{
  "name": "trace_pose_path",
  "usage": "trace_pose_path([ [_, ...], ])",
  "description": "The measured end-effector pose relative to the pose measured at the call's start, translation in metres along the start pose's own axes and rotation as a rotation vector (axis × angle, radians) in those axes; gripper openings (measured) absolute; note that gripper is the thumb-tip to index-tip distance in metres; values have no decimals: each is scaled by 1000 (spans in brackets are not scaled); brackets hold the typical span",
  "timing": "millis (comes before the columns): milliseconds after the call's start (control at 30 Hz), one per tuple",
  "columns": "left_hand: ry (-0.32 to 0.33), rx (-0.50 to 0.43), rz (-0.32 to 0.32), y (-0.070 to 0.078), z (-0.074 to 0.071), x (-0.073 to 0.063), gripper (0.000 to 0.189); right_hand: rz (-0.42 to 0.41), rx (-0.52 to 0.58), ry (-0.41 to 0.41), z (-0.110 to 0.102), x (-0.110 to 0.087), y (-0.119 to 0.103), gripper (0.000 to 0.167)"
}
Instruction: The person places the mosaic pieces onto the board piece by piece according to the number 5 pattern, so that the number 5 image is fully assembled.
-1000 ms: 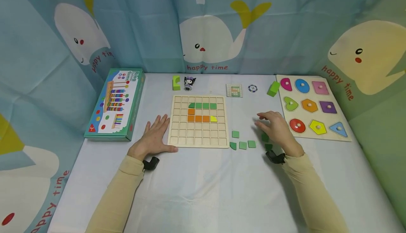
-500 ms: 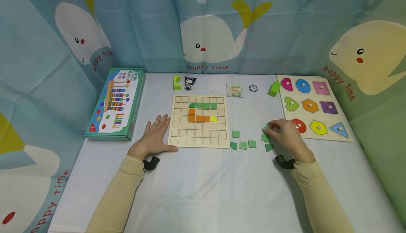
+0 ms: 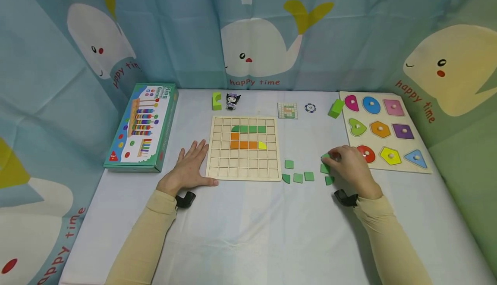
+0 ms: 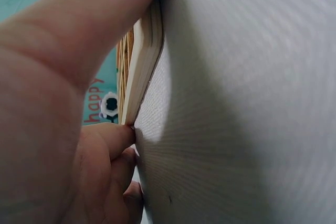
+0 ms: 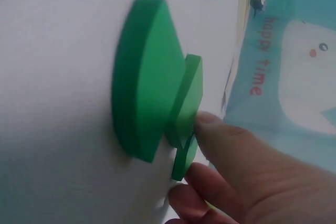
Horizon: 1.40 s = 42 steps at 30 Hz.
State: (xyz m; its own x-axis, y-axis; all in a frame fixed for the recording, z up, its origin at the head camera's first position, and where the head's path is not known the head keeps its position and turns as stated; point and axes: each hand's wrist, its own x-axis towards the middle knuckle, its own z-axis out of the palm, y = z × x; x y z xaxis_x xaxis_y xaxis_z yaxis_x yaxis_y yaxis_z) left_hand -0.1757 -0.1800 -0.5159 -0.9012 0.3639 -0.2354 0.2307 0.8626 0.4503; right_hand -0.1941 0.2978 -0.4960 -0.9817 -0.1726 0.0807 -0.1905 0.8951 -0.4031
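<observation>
Free cloth [image 3: 300, 138] is running between the grid board [image 3: 243, 164] and my right hand [image 3: 351, 168]; four green tiles [image 3: 298, 178] are crowding its near end, a small card [image 3: 287, 111] its far end.

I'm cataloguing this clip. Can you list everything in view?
Box: 1, green, far left
Grid board: 1, pale, centre
Set tiles: 9 (4 green, 4 orange, 1 yellow), in grid board
Loose tiles: 7, green, right of grid board
Figurine: 1, black-white, behind grid board
Card: 1, pale, right of figurine
Chip: 1, blue-white, right of card
Shape board: 1, pale, right
Knobbed shapes: 9, mixed, on shape board
Blocks: 2, light green, by figurine and shape board
Tablecloth: 1, white, beneath
Curtain: count unclear, blue and green, around
Wrist cameras: 2, black, wrists
Sleeves: 2, beige, foreground
Left grip: 1, at grid board's left edge
Right grip: 1, at a loose tile
</observation>
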Motion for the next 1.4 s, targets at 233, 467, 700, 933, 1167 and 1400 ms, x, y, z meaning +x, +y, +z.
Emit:
trace_pose_path([
  [233,16,-11,9,0,0,0,127,-10,-34,41,3,-2,-1,31],
  [467,3,-8,-4,1,-1,1,126,-34,-89,59,6,1,-5,29],
  [700,0,-9,-4,1,0,1,126,-115,-18,94,11,9,-17,28],
  [933,8,-10,-5,1,-1,0,127,-256,98,52,18,21,-45,23],
  [1167,5,-4,-8,2,-1,1,126,-390,139,25,32,33,-75,22],
  [1400,11,-15,-5,2,-1,0,126,-491,122,-23,45,39,-99,23],
])
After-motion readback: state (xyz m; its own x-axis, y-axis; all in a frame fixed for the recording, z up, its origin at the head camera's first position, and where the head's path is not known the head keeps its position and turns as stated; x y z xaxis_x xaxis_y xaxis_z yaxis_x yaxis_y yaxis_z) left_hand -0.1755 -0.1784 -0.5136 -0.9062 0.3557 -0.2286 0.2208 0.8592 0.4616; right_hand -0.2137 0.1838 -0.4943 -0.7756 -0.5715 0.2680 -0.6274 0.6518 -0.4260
